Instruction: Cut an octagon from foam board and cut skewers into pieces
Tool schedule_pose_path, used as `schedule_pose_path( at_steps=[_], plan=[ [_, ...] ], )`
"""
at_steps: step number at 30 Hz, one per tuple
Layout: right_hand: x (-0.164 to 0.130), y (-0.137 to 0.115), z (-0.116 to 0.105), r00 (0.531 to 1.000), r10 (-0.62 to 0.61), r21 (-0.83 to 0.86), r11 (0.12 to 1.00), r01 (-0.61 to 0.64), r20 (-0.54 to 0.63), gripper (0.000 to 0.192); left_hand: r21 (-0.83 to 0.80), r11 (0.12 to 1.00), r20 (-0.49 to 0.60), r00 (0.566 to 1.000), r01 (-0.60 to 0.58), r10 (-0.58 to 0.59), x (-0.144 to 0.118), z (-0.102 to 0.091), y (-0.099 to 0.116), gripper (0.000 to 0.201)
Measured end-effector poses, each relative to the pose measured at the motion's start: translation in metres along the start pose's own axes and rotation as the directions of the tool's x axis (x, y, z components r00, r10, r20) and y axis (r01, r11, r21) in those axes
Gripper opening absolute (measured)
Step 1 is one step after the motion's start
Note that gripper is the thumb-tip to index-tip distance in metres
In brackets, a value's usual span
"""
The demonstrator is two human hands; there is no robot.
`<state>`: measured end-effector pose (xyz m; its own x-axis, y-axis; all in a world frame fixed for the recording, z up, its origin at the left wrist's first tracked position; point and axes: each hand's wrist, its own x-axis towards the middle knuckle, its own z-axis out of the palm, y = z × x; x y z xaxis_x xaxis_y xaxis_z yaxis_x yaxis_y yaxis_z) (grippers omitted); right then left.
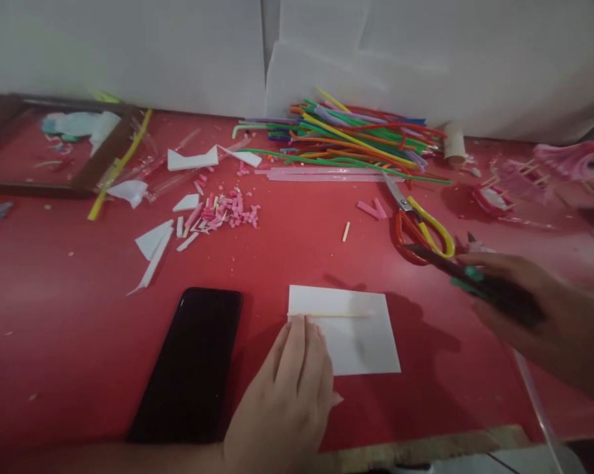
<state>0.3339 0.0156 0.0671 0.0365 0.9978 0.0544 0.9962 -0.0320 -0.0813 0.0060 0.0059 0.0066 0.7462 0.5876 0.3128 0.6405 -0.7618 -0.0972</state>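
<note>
Open red table (pixel 70 342) toward nine and ten o'clock of the white paper (pixel 360 342). Blocked close at nine by black phone (pixel 191 365), at one by scissors (pixel 418 227), at twelve by straw pile (pixel 356 138).

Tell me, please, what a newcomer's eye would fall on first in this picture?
Probably the bright heap of coloured straws at the back of the red table, against the white wall. Next, the white card at the front with a thin stick lying across it, the left hand pressing its near corner beside a black phone. The right hand holds a dark tool with green trim by the red and yellow scissors.
</note>
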Motion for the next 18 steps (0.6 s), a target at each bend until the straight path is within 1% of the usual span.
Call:
schedule_pose_path(
  at_steps=[1,2,3,4,5,6,8,9,10,12,13,16,18],
  plan=[
    [0.002,-0.009,0.002,1.0,-0.01,0.052,0.999,0.009,0.023,0.036,-0.009,1.0,0.009,1.0,-0.005,0.005,0.002,-0.002,-0.002,0.055],
    [0.003,-0.018,0.006,1.0,-0.015,0.097,0.995,0.014,0.013,0.031,-0.022,1.0,0.022,1.0,-0.009,0.009,0.006,-0.006,-0.005,0.058],
    [0.004,-0.027,0.011,0.999,-0.051,0.149,0.988,0.05,0.002,0.024,-0.038,0.999,0.043,0.999,-0.013,0.014,0.01,-0.01,-0.009,0.061],
    [0.005,-0.035,0.017,0.992,-0.123,0.191,0.974,0.125,-0.021,0.018,-0.064,0.998,0.051,0.998,-0.02,0.023,0.016,-0.015,-0.014,0.063],
    [0.005,-0.042,0.022,0.979,-0.196,0.228,0.952,0.203,-0.052,0.016,-0.079,0.997,0.064,0.998,-0.004,0.009,0.022,-0.02,-0.021,0.065],
    [0.006,-0.048,0.027,0.961,-0.267,0.245,0.93,0.275,-0.066,0.016,-0.092,0.996,0.072,0.997,0.01,-0.003,0.028,-0.025,-0.029,0.067],
    [0.006,-0.055,0.035,0.918,-0.393,0.261,0.883,0.39,-0.041,0.019,-0.11,0.994,0.141,0.989,-0.021,0.036,0.039,-0.032,-0.048,0.073],
    [0.006,-0.057,0.037,0.893,-0.449,0.259,0.86,0.44,-0.025,0.021,-0.138,0.99,0.199,0.978,-0.035,0.062,0.043,-0.034,-0.058,0.076],
    [0.006,-0.059,0.04,0.867,-0.499,0.249,0.838,0.486,-0.014,0.024,-0.195,0.98,0.251,0.963,-0.046,0.095,0.046,-0.034,-0.068,0.082],
    [0.005,-0.063,0.042,0.811,-0.585,0.213,0.791,0.574,-0.011,0.027,-0.343,0.939,0.349,0.929,0.003,0.124,0.05,-0.032,-0.085,0.096],
    [0.004,-0.065,0.043,0.78,-0.625,0.192,0.764,0.616,-0.017,0.026,-0.413,0.911,0.378,0.912,0.015,0.157,0.051,-0.031,-0.09,0.098],
    [0.003,-0.069,0.044,0.706,-0.707,0.149,0.695,0.704,-0.035,0.02,-0.524,0.851,0.456,0.857,0.038,0.242,0.054,-0.025,-0.097,0.096],
    [0.003,-0.071,0.044,0.677,-0.735,0.133,0.667,0.733,-0.05,0.021,-0.542,0.84,0.473,0.839,0.037,0.268,0.056,-0.023,-0.095,0.091]
  ],
)
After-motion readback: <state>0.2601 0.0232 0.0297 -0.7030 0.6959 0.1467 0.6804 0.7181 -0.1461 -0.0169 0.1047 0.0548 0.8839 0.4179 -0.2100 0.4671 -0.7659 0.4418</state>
